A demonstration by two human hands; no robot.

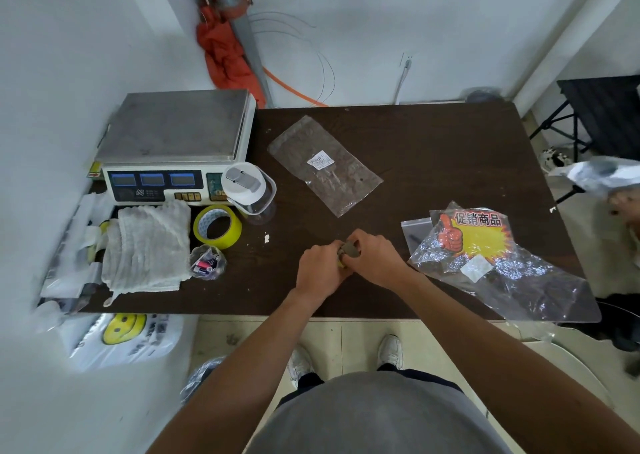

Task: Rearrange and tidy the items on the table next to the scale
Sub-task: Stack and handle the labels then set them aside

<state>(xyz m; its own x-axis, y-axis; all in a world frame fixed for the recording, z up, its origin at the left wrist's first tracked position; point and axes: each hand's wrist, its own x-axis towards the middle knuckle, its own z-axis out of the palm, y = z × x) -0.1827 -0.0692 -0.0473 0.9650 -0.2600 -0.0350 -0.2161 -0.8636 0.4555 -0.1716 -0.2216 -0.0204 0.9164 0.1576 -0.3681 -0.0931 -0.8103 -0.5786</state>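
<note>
Gripping a small greyish object in both fists, I see my left hand and right hand pressed together over the table, right of the scale.

Yellow starburst promo sign reads "促销商品"; label on clear bag illegible; scale displays blank.
</note>
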